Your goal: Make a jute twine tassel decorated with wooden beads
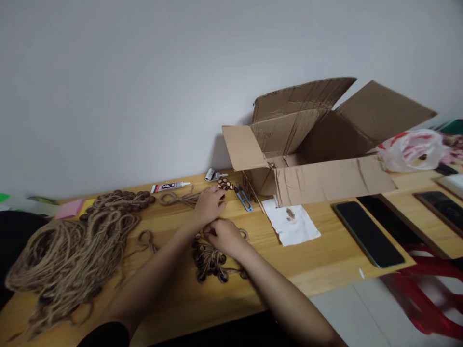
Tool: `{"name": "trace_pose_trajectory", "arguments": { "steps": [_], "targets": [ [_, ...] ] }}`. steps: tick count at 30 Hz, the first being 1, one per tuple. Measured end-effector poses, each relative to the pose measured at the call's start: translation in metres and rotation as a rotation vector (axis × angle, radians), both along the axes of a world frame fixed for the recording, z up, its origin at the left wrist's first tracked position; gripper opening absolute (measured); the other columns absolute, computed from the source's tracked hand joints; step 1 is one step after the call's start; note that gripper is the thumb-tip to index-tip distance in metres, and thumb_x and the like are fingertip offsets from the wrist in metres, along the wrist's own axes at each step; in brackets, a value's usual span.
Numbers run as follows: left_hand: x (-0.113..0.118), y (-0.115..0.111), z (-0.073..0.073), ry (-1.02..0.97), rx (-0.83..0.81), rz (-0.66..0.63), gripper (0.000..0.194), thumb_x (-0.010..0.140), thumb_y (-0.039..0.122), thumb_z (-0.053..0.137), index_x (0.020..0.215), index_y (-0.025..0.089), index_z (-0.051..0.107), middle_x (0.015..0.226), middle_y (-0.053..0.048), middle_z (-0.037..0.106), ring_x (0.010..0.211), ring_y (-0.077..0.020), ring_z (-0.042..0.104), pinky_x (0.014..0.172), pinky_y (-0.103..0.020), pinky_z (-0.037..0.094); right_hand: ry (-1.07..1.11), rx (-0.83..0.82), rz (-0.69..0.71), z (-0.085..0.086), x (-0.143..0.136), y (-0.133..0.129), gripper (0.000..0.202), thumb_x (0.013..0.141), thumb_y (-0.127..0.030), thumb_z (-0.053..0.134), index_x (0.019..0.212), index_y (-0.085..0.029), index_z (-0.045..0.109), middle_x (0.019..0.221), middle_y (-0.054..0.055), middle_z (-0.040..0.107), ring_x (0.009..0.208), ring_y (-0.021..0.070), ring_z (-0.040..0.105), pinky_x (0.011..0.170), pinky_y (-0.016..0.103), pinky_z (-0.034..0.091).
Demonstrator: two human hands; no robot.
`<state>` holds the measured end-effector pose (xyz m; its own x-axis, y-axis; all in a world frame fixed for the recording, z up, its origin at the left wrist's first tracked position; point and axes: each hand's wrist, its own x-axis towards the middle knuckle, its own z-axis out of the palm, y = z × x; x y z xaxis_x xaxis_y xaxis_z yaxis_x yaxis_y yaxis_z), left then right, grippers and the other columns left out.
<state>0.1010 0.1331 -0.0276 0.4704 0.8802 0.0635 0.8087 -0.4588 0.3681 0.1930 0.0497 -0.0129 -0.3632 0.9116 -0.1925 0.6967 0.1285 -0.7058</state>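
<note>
My left hand (210, 207) reaches forward over the table, fingers stretched out beside a small pile of brown and cream round pieces (224, 184). Strands of jute cord (181, 198) with a loop at the end run under or behind that hand. Closer to me, my right hand (226, 237) is curled closed against my left wrist; what its fingers hold is hidden. Below it lies a bundle of jute cord with dark brown round beads (211, 262). Blue thread snips (243, 198) rest to the right of the pile.
A large heap of jute cord (79, 246) covers the left side. Glue tubes (170, 187) lie along the wall. An open cardboard box (333, 180) stands at the back right, before it a stained white tissue (289, 224) and a phone (367, 233). A red stool (423, 294) stands beyond the table edge.
</note>
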Motion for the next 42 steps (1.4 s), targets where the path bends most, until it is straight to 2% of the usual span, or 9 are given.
{"name": "trace_pose_trajectory", "arguments": {
  "steps": [6,9,12,18,27,35,38,42],
  "targets": [
    [-0.010,0.003,0.000,-0.041,0.044,0.031,0.027,0.083,0.026,0.057,0.108,0.019,0.065,0.101,-0.009,0.063,0.100,-0.0259,0.058,0.091,-0.041,0.046,0.021,0.019,0.012,-0.007,0.000,0.000,0.018,0.077,-0.012,0.057,0.083,-0.018,0.073,0.091,0.007,0.075,0.084,0.0189,0.066,0.068,0.025,0.038],
    [-0.012,0.005,0.004,0.004,0.052,0.077,0.028,0.083,0.031,0.057,0.107,0.018,0.065,0.105,-0.012,0.064,0.105,-0.0298,0.057,0.093,-0.046,0.043,0.013,0.019,0.022,-0.008,0.000,0.000,0.019,0.078,-0.013,0.056,0.084,-0.018,0.073,0.091,0.006,0.075,0.084,0.0182,0.066,0.069,0.025,0.039],
    [-0.012,0.003,0.007,0.043,0.036,0.062,0.032,0.081,0.032,0.060,0.109,0.019,0.065,0.108,-0.013,0.065,0.107,-0.0331,0.056,0.093,-0.050,0.040,0.012,0.024,0.025,-0.008,0.000,0.000,0.019,0.078,-0.014,0.056,0.085,-0.018,0.073,0.091,0.006,0.075,0.083,0.0180,0.066,0.069,0.025,0.039],
    [-0.007,0.000,0.009,0.098,-0.022,-0.021,0.034,0.079,0.029,0.064,0.111,0.018,0.065,0.114,-0.013,0.064,0.111,-0.0338,0.054,0.095,-0.050,0.036,-0.004,0.020,0.017,-0.007,0.000,0.000,0.020,0.077,-0.013,0.057,0.087,-0.018,0.073,0.093,0.007,0.075,0.085,0.0191,0.066,0.069,0.025,0.040],
    [-0.003,0.000,0.003,0.098,-0.021,-0.011,0.030,0.081,0.025,0.060,0.111,0.020,0.063,0.117,-0.011,0.063,0.114,-0.0294,0.052,0.094,-0.046,0.035,0.008,0.036,0.021,-0.011,0.000,0.000,0.019,0.077,-0.013,0.056,0.086,-0.018,0.073,0.091,0.006,0.075,0.084,0.0176,0.066,0.068,0.024,0.039],
    [-0.001,0.001,0.001,0.073,0.000,-0.007,0.020,0.083,0.023,0.057,0.101,0.019,0.067,0.110,-0.011,0.065,0.110,-0.0288,0.054,0.092,-0.047,0.035,0.024,0.021,0.033,-0.006,0.001,0.000,0.019,0.076,-0.011,0.056,0.085,-0.016,0.072,0.091,0.007,0.075,0.082,0.0177,0.066,0.067,0.024,0.039],
    [-0.010,-0.006,0.005,0.088,0.028,-0.039,0.018,0.083,0.021,0.056,0.096,0.020,0.069,0.104,-0.010,0.066,0.107,-0.0286,0.055,0.092,-0.047,0.035,0.041,0.012,0.019,-0.007,0.002,0.000,0.019,0.076,-0.010,0.057,0.084,-0.016,0.073,0.089,0.007,0.075,0.081,0.0177,0.065,0.068,0.024,0.039],
    [-0.041,-0.029,0.011,0.077,0.081,-0.016,0.020,0.082,0.020,0.056,0.098,0.020,0.068,0.102,-0.009,0.067,0.106,-0.0291,0.056,0.092,-0.048,0.036,0.129,-0.001,0.015,-0.010,0.004,0.000,0.017,0.074,-0.009,0.058,0.081,-0.017,0.072,0.086,0.005,0.074,0.077,0.0158,0.064,0.068,0.024,0.041]
  ]
}}
